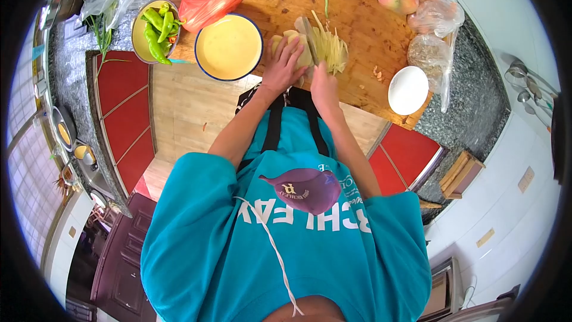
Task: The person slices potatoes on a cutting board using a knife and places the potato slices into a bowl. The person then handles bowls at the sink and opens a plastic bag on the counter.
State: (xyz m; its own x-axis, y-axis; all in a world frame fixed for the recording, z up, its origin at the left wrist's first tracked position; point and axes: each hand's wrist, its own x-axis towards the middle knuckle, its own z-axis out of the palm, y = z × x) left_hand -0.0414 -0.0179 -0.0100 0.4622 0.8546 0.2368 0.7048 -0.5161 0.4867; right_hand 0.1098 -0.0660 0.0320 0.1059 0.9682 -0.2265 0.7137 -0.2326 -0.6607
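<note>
At the frame's upper centre, the left hand (285, 67) is pressing potato slices (305, 56) down with slightly spread fingers, seemingly to stop them sliding, while the right hand's (325, 87) curled fingers are gripping the knife (311, 40).

The head-worn camera looks steeply down and slightly forward from above the wearer's shirt (196, 250), which fills the near centre at close range. The table (363, 30) lies farther off. The wide, circular field extends right to a white wall (512, 203).
</note>
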